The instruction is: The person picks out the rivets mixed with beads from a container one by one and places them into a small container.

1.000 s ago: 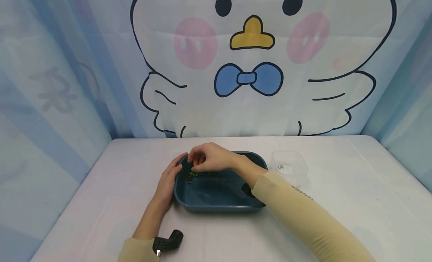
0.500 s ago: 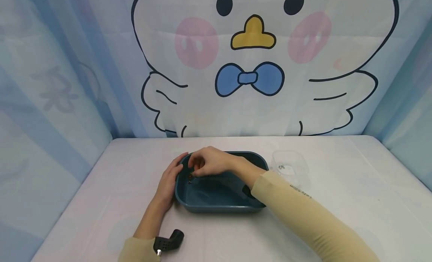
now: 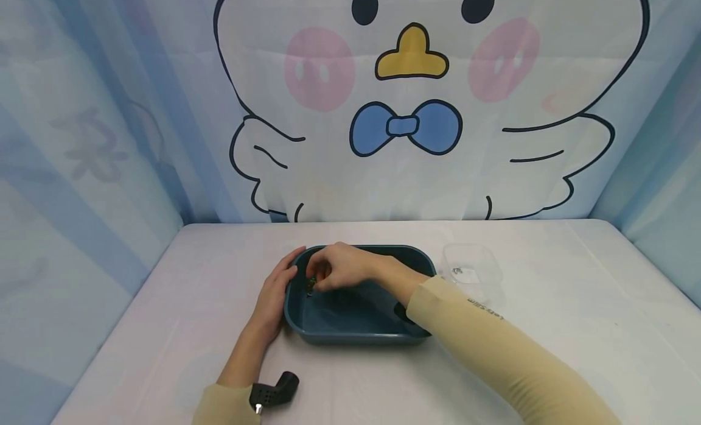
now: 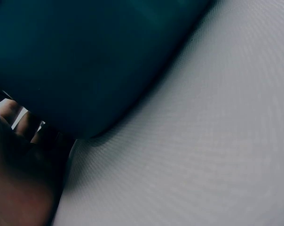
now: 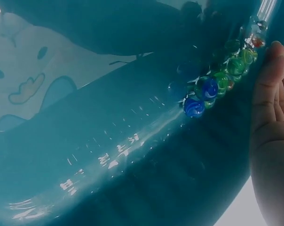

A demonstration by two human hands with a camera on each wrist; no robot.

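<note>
A dark teal rectangular tray [image 3: 358, 338] stands on the table. My left hand [image 3: 272, 297] lies along its left side, fingers extended against the outer wall and thumb at the rim. My right hand [image 3: 345, 266] reaches inside the tray's left end, with fingers bent downward. Several glass marbles [image 5: 216, 84], blue, green and some with red, lie in a row in the tray's corner. The right fingertips [image 5: 276, 51] are right beside the marbles at the row's far end. Whether a marble sits between the fingers is hidden.
A clear plastic box [image 3: 484, 254] stands just right of the tray, with something small and shiny in it. White cloth covers the table [image 3: 547, 327]. Behind it hangs a curtain [image 3: 405, 187] printed with a cartoon bird. The tray's glossy inside reflects that print.
My right hand has dipped lower into the tray's left end and shifted slightly toward me. The marbles there are partly covered by it now. My left hand stays on the tray's side.
</note>
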